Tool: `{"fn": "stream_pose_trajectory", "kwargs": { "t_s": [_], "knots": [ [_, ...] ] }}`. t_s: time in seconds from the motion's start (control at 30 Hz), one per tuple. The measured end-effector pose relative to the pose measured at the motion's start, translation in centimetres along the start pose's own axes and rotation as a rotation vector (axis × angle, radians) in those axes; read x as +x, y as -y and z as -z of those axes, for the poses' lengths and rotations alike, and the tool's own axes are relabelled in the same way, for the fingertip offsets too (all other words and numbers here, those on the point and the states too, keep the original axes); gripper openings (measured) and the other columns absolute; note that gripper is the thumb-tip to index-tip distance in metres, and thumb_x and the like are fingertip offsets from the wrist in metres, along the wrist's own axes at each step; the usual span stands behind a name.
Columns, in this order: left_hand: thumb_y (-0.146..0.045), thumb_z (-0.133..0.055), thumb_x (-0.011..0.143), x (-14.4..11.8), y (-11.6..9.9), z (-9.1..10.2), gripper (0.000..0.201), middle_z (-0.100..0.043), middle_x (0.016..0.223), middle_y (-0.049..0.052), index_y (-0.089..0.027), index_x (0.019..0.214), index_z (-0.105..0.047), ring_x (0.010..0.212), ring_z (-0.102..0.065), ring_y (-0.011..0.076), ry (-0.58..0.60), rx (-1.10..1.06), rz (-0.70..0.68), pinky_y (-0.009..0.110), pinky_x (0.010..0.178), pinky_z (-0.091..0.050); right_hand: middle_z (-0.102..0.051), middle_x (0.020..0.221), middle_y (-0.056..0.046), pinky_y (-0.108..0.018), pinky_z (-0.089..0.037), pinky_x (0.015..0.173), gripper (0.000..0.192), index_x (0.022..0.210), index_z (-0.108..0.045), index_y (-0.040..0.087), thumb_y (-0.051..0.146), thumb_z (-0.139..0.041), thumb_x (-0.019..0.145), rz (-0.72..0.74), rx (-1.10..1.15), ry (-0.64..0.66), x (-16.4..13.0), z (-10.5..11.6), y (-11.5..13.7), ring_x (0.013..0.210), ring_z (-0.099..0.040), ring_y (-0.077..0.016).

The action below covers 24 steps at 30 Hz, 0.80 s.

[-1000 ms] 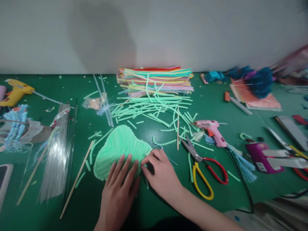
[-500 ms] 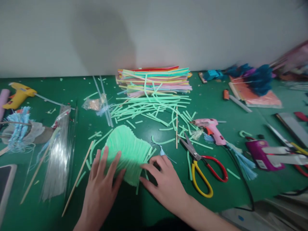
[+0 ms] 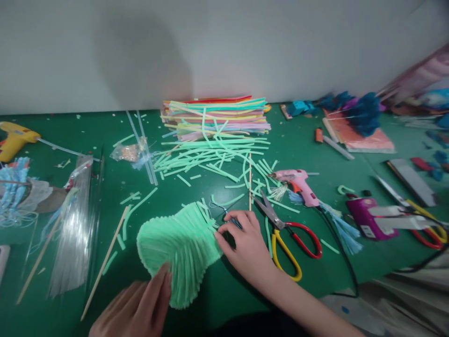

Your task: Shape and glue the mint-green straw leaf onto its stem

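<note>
A flat mint-green piece (image 3: 178, 250) built from many strips side by side lies on the green table (image 3: 224, 299). My left hand (image 3: 135, 309) sits at its near left edge, thumb and fingertips touching the edge. My right hand (image 3: 245, 243) rests at its right side, fingertips pinched on a small blue tassel (image 3: 229, 220) next to the piece's upper right corner. Loose mint-green strips (image 3: 213, 159) are scattered behind the piece.
Scissors with yellow and red handles (image 3: 287, 238) lie right of my right hand, a pink glue gun (image 3: 298, 182) behind them. A stack of coloured strips (image 3: 213, 117) stands by the wall. Clear rods in a bag (image 3: 75, 224) and wooden sticks (image 3: 103, 262) lie left. A yellow glue gun (image 3: 14, 138) lies far left.
The green piece has been turned and shifted toward me. My left hand slid from on top of it back to its near edge. My right hand moved up to the tassel.
</note>
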<state>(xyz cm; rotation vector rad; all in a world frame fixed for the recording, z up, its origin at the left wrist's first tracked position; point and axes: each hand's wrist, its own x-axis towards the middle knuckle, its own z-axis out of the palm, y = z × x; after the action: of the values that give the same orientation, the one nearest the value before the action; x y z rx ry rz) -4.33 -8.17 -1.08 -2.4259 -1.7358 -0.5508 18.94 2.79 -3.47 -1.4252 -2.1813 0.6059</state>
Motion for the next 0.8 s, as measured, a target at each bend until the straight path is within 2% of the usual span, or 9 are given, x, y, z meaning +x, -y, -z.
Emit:
{"fn": "stream_pose_trajectory", "kwargs": {
  "t_s": [0.03, 0.1, 0.17, 0.23, 0.37, 0.43, 0.53, 0.63, 0.8],
  "knots": [
    [-0.020, -0.063, 0.090, 1.5, 0.0, -0.3, 0.025, -0.073, 0.076, 0.001, -0.016, 0.114, -0.068, 0.064, -0.065, 0.0148, 0.014, -0.048, 0.013, 0.030, 0.067, -0.049, -0.056, 0.102, -0.008, -0.046, -0.042, 0.089, 0.006, 0.080, -0.065, 0.020, 0.018, -0.064, 0.086, -0.024, 0.006, 0.004, 0.1, -0.1, 0.1, 0.101, -0.050, -0.0271],
    [-0.018, -0.060, 0.092, 4.3, 0.0, -1.6, 0.018, -0.074, 0.092, 0.006, -0.017, 0.107, -0.069, 0.086, -0.067, 0.0222, 0.018, -0.119, -0.043, 0.037, 0.080, -0.049, -0.055, 0.102, -0.008, -0.046, -0.043, 0.088, 0.004, 0.082, -0.064, 0.020, 0.017, -0.064, 0.086, -0.073, 0.017, 0.013, 0.2, -0.2, 0.4, 0.101, -0.050, -0.0274],
    [-0.018, -0.058, 0.093, 6.3, -0.1, -3.2, 0.022, -0.072, 0.108, 0.009, -0.019, 0.112, -0.069, 0.102, -0.064, 0.0266, 0.073, -0.161, -0.123, 0.040, 0.086, -0.049, -0.054, 0.102, -0.008, -0.047, -0.044, 0.086, 0.003, 0.085, -0.064, 0.020, 0.017, -0.063, 0.086, -0.121, 0.023, 0.016, 0.2, -0.3, 0.6, 0.100, -0.050, -0.0276],
    [-0.019, -0.057, 0.093, 7.2, -0.2, -4.8, 0.027, -0.068, 0.123, 0.011, -0.020, 0.119, -0.067, 0.113, -0.060, 0.0295, 0.097, -0.183, -0.172, 0.045, 0.094, -0.047, -0.054, 0.102, -0.008, -0.048, -0.044, 0.085, 0.004, 0.085, -0.063, 0.021, 0.016, -0.064, 0.085, -0.173, 0.030, 0.006, 0.3, -0.3, 0.7, 0.098, -0.050, -0.0276],
    [-0.017, -0.058, 0.092, 7.0, -0.4, -6.3, 0.035, -0.062, 0.134, 0.013, -0.017, 0.126, -0.063, 0.123, -0.054, 0.0321, 0.112, -0.180, -0.203, 0.049, 0.102, -0.042, -0.054, 0.103, -0.007, -0.051, -0.045, 0.084, 0.009, 0.079, -0.064, 0.022, 0.013, -0.067, 0.080, -0.252, 0.061, -0.014, 0.5, -0.4, 0.4, 0.097, -0.050, -0.0282],
    [-0.017, -0.057, 0.092, 6.8, -0.4, -6.4, 0.038, -0.062, 0.135, 0.014, -0.015, 0.130, -0.060, 0.123, -0.053, 0.0315, 0.125, -0.180, -0.206, 0.048, 0.104, -0.041, -0.054, 0.104, -0.007, -0.051, -0.044, 0.084, 0.010, 0.076, -0.065, 0.022, 0.013, -0.068, 0.079, -0.270, 0.081, -0.007, 0.6, -0.3, 0.2, 0.096, -0.050, -0.0283],
    [-0.018, -0.056, 0.093, 6.8, -0.5, -6.2, 0.043, -0.062, 0.135, 0.012, -0.018, 0.136, -0.056, 0.121, -0.055, 0.0301, 0.151, -0.168, -0.187, 0.048, 0.104, -0.041, -0.053, 0.104, -0.007, -0.052, -0.043, 0.085, 0.009, 0.075, -0.067, 0.022, 0.014, -0.069, 0.078, -0.286, 0.103, -0.001, 0.6, -0.1, 0.1, 0.097, -0.050, -0.0289],
    [-0.020, -0.056, 0.093, 7.0, -0.5, -6.3, 0.043, -0.063, 0.135, 0.010, -0.021, 0.136, -0.057, 0.119, -0.056, 0.0297, 0.155, -0.167, -0.175, 0.048, 0.104, -0.040, -0.052, 0.105, -0.008, -0.052, -0.043, 0.084, 0.008, 0.074, -0.067, 0.022, 0.016, -0.071, 0.078, -0.284, 0.093, -0.020, 0.5, 0.0, -0.1, 0.098, -0.048, -0.0297],
    [-0.020, -0.057, 0.092, 6.9, -0.4, -6.5, 0.042, -0.063, 0.134, 0.012, -0.017, 0.134, -0.059, 0.119, -0.056, 0.0314, 0.134, -0.163, -0.192, 0.049, 0.104, -0.040, -0.052, 0.105, -0.008, -0.052, -0.042, 0.086, 0.012, 0.075, -0.063, 0.021, 0.014, -0.072, 0.076, -0.309, 0.068, -0.018, 0.7, -0.4, 0.0, 0.098, -0.048, -0.0293]
  ]
}}
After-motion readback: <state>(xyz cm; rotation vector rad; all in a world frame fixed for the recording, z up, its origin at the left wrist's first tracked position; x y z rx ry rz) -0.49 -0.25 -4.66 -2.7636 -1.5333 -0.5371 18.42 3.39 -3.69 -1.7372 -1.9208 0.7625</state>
